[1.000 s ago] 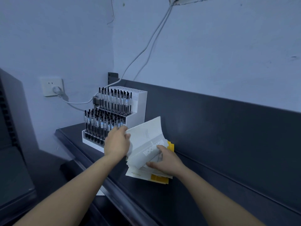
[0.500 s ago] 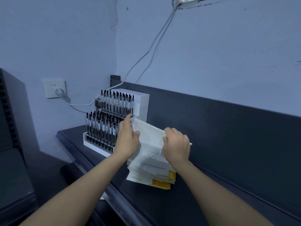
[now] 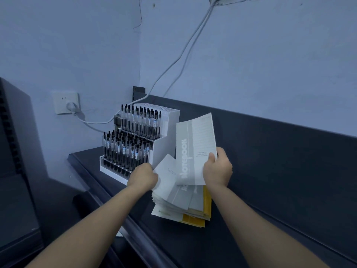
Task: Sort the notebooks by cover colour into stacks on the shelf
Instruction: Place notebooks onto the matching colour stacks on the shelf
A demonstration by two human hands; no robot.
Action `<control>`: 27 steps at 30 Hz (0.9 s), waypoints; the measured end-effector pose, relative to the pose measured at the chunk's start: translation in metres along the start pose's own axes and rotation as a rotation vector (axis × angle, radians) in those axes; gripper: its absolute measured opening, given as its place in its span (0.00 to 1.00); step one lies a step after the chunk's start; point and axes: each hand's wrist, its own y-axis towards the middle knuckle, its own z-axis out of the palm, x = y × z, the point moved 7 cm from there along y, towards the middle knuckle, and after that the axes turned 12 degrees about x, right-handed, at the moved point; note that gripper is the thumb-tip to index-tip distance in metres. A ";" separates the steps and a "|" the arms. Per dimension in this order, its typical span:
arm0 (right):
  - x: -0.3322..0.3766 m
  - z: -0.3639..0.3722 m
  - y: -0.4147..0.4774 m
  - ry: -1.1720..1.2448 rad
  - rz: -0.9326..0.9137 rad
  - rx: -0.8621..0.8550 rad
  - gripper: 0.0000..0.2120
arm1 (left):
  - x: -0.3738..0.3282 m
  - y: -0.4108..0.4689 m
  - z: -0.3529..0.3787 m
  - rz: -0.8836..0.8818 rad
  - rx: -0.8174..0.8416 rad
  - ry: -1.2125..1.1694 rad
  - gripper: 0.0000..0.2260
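Right now the R hand grips a pale grey notebook by its lower right edge, thumb on the cover, holding it nearly upright above the stack; "Notebook" lettering runs sideways along it. L hand clasps the left edge of the top notebook, also pale grey, which lies askew on the pile w/ its near-left corner raised; fingertips are hidden behind the cover. Stack sits on the dark shelf, near its front lip, just right of a white tiered pen rack full of black pens. Yellow notebooks show at the bottom and along the right side of the pile. A wall socket w/ plug sits left of the rack, and cables run up the wall.
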 end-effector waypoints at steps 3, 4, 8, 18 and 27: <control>-0.015 0.003 0.003 0.123 0.117 0.037 0.07 | -0.002 0.001 0.000 -0.002 0.010 -0.023 0.06; -0.017 0.003 0.003 0.140 0.139 0.051 0.07 | -0.003 0.001 0.000 -0.001 0.009 -0.032 0.05; -0.025 0.007 0.005 0.200 0.218 0.080 0.06 | -0.006 0.000 0.000 0.009 -0.004 -0.040 0.09; -0.023 0.009 0.003 0.133 0.219 0.086 0.07 | -0.009 0.002 -0.007 0.067 -0.039 -0.149 0.05; 0.000 -0.001 0.002 -0.213 0.009 -0.068 0.08 | -0.006 0.000 -0.009 0.073 -0.053 -0.321 0.05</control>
